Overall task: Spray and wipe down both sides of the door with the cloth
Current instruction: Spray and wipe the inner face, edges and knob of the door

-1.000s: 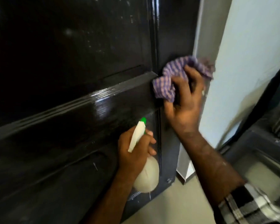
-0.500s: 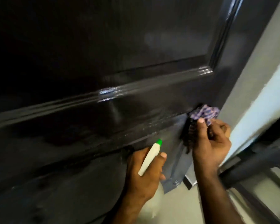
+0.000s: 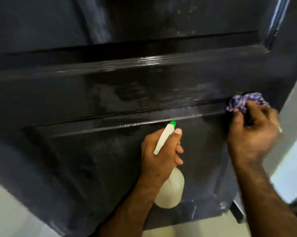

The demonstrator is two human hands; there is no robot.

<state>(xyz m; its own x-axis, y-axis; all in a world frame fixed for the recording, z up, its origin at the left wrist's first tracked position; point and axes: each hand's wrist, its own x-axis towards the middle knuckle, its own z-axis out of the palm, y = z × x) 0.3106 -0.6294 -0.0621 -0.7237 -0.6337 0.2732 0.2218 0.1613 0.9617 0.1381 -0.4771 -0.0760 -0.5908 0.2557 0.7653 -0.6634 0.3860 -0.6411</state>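
Purple checked cloth (image 3: 245, 102) bunched under my right hand (image 3: 252, 132) fingertips, pressed on glossy dark panelled wooden door (image 3: 110, 93), beside its edge. My left hand (image 3: 159, 154) wraps white plastic spray bottle (image 3: 170, 190), green nozzle toward door, below-left of cloth.

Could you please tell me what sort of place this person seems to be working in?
Probably a doorway inside a home: a dark panelled door fills the view, with a pale wall beside it and light floor tiles below.
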